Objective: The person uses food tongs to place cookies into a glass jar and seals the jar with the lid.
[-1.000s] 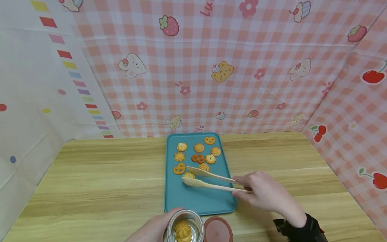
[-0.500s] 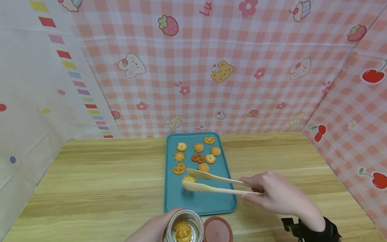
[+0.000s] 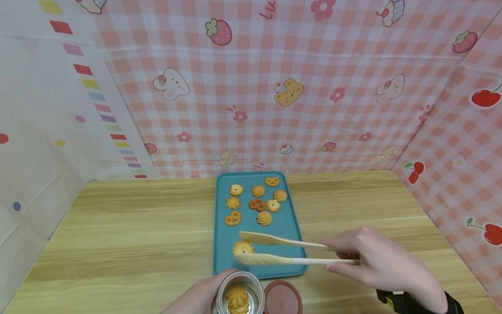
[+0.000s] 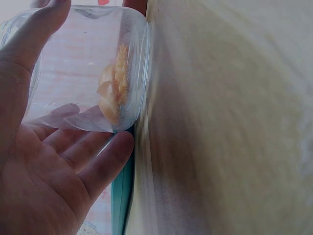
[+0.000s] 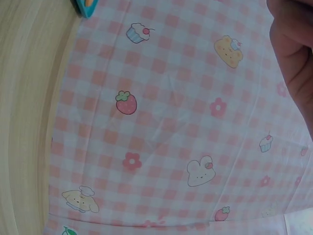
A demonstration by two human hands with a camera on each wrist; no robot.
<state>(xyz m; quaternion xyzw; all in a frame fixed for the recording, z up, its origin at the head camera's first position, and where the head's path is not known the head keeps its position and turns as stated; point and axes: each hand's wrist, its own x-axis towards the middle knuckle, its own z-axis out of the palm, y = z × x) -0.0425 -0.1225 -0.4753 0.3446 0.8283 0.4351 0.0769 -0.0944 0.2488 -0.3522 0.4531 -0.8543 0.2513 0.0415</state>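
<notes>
My right hand (image 3: 376,259) grips a pair of pale wooden tongs (image 3: 270,260) by the handle end. Between the tong tips is a round, ridged-edge cookie (image 3: 243,247), over the near part of the teal tray (image 3: 259,271). With thumb and fingers around it, my left hand (image 4: 58,161) holds a clear jar (image 4: 73,58) at the tray's near edge. Inside the jar lie a few cookies (image 3: 237,298), one star-shaped on top. In the right wrist view only part of the right hand (image 5: 296,54) shows; the tongs are out of that frame.
Several swirl cookies (image 3: 264,218), ridged cookies and pretzels (image 3: 233,218) lie on the tray's far half. A reddish-brown round lid (image 3: 282,298) lies right of the jar on the wooden table (image 3: 137,244). A pink checked cloth (image 3: 333,56) hangs behind.
My right hand and the tongs have moved toward me and to the right. The cookie between the tips has come nearer the jar, away from the others. The left hand stays put.
</notes>
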